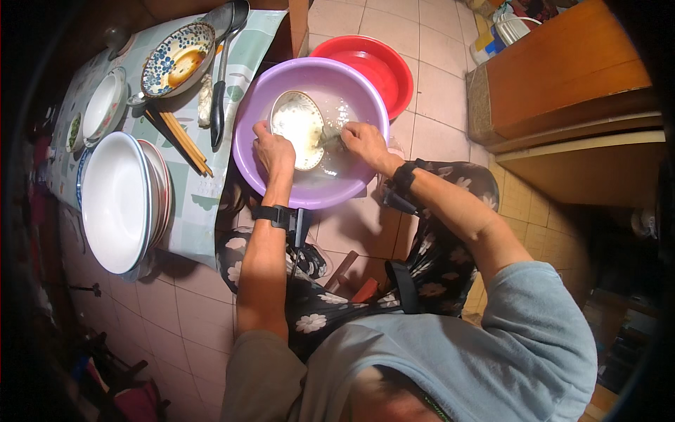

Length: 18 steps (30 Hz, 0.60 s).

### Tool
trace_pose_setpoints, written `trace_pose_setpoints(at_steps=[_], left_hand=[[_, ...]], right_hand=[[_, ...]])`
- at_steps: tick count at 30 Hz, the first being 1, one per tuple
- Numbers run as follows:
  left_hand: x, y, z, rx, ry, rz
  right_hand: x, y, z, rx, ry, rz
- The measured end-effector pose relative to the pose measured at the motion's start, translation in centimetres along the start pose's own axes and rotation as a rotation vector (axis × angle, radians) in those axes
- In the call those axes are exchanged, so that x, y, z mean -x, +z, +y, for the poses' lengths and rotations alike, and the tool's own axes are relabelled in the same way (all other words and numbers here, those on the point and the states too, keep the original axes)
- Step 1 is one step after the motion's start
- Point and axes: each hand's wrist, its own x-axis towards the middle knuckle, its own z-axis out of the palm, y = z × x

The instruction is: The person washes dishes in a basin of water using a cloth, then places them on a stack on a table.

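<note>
A purple plastic basin [311,199] holding cloudy water stands on the floor in front of me. Inside it, my left hand [275,150] grips the near left rim of a patterned oval dish [297,129], which is tilted above the water. My right hand [365,142] pinches a greyish cloth or scrubber [331,138] close to the dish's right edge; whether the cloth touches the dish is hard to tell. The fingertips of the left hand are partly hidden behind the rim.
Behind the basin sits a red basin [393,79]. On the table [198,232] at left are stacked white bowls [116,203], chopsticks [182,141], a black-handled ladle [218,113] and a blue-flowered bowl with brown sauce [158,63]. Wooden furniture [559,79] stands at right.
</note>
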Motion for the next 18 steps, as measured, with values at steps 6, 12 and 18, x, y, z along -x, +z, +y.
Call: trace_pose_setpoints(at_steps=[6, 12, 18], left_hand=[[0.2, 2.5, -0.8, 0.192, -0.182, -0.053], [-0.5, 3.3, -2.6, 0.294, -0.147, -0.066], [-0.6, 2.5, -1.7, 0.244, -0.219, -0.144]], right_hand=[[0.4, 6.8, 0.4, -0.031, -0.331, -0.176], [0.4, 8.0, 1.9, -0.006, -0.477, -0.340], [-1.3, 5.8, 0.5, 0.440, -0.303, -0.375]])
